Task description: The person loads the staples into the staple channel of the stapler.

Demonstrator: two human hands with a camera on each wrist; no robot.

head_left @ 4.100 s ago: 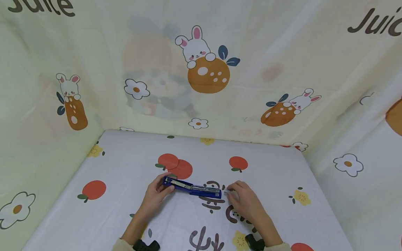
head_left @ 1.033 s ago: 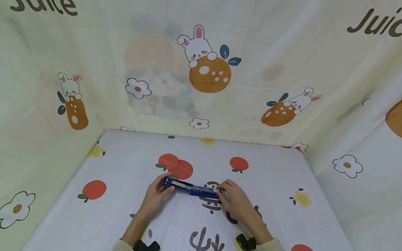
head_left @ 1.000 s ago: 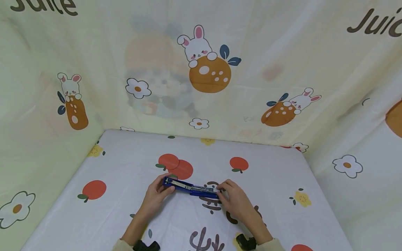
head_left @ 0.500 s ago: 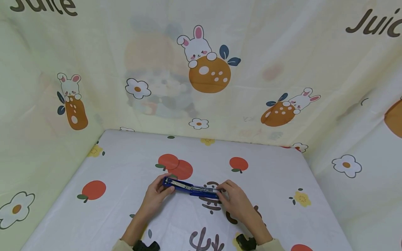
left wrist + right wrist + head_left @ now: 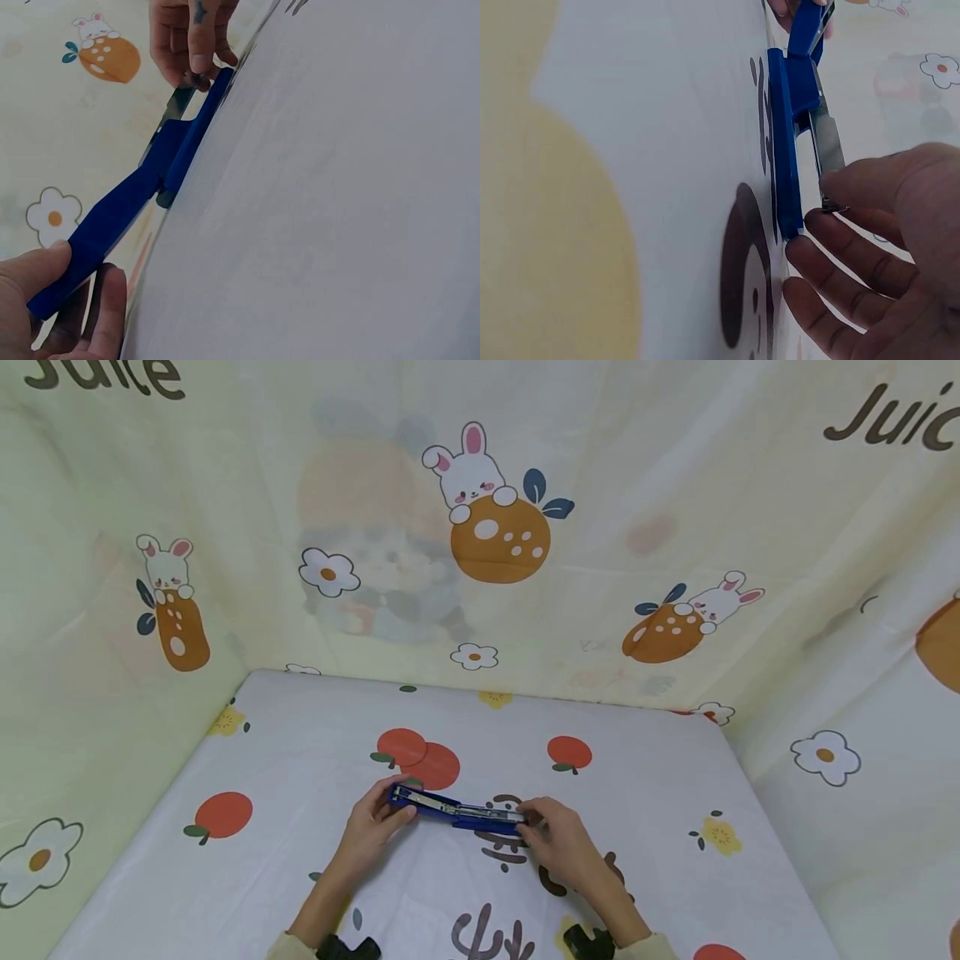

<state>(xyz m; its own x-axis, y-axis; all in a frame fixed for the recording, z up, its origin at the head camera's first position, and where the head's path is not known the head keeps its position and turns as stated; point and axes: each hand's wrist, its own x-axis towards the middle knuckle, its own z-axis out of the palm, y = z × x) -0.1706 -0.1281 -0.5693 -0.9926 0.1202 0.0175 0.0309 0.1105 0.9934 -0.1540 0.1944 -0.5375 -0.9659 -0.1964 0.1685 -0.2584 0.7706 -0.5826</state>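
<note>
A blue stapler [image 5: 487, 820] is swung wide open over the tablecloth, its silver inner parts facing up. My left hand [image 5: 367, 828] grips the end of its top arm, thumb on one side and fingers behind, as the left wrist view shows on the blue arm [image 5: 112, 221]. At the other end, my right hand [image 5: 558, 839] pinches the tip of the metal magazine [image 5: 826, 146] between thumb and index finger. The magazine stands raised from the blue base [image 5: 784, 142]. The other right fingers spread loosely near the base's front end. Any staples inside the magazine are hidden.
A white tablecloth [image 5: 300, 735] printed with red fruit, yellow flowers and brown drawings covers the table. Pale printed curtains [image 5: 360, 485] rise close behind it and on both sides. Dark wrist mounts [image 5: 588, 939] sit below each hand.
Since the oldest frame, my right hand has moved left from just beyond the stapler, where it pinched a small pale piece, onto the stapler's end. Lately it has shifted slightly nearer. The left hand stays put.
</note>
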